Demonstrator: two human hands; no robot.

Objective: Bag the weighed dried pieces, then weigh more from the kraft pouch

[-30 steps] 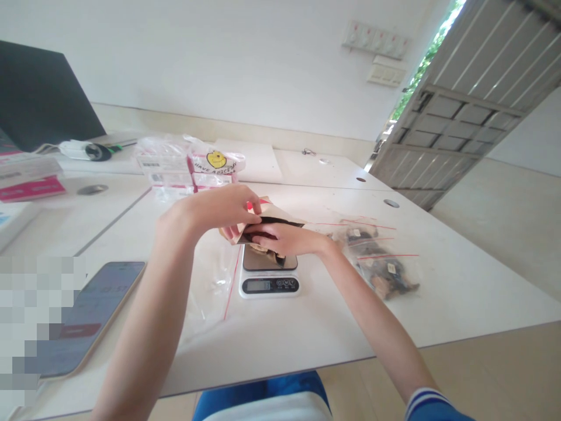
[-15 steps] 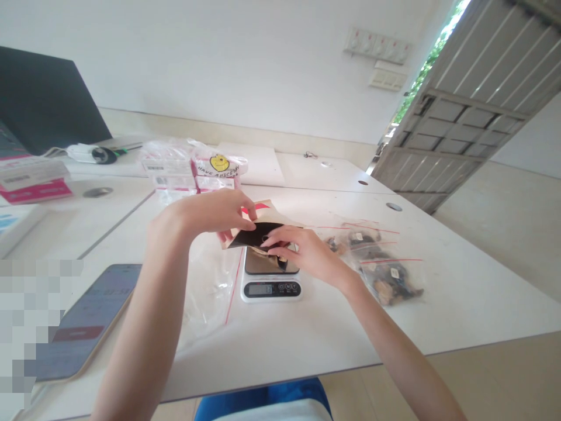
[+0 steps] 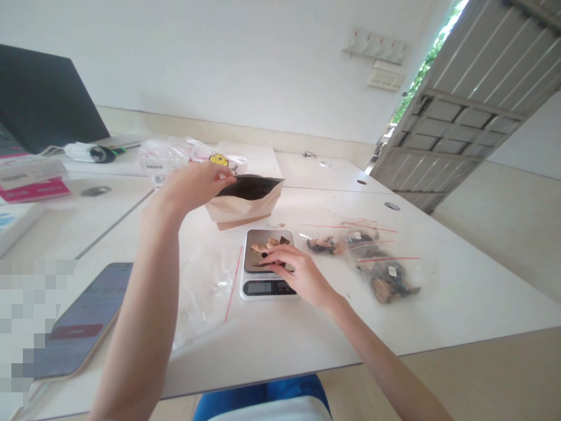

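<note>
My left hand (image 3: 193, 186) grips the rim of an open brown paper bag (image 3: 245, 204), which stands upright on the white table (image 3: 307, 333) behind a small kitchen scale (image 3: 267, 264). Several brown and tan pieces (image 3: 269, 244) lie on the scale's platform. My right hand (image 3: 293, 270) rests over the near side of that platform, fingers curled and touching the pieces. An empty clear zip bag (image 3: 210, 286) with a red seal lies flat to the left of the scale.
Filled zip bags (image 3: 377, 269) lie right of the scale. A phone (image 3: 83, 318) sits at the near left. Packaged goods in clear wrap (image 3: 175, 155), pink-and-white boxes (image 3: 30, 178) and a dark laptop screen (image 3: 39, 96) stand at the back left. A slatted door (image 3: 473, 105) is at the right.
My left hand lifted the paper bag off the scale and set it upright farther back. My right hand came out of the bag and now rests on the scale's platform among the pieces.
</note>
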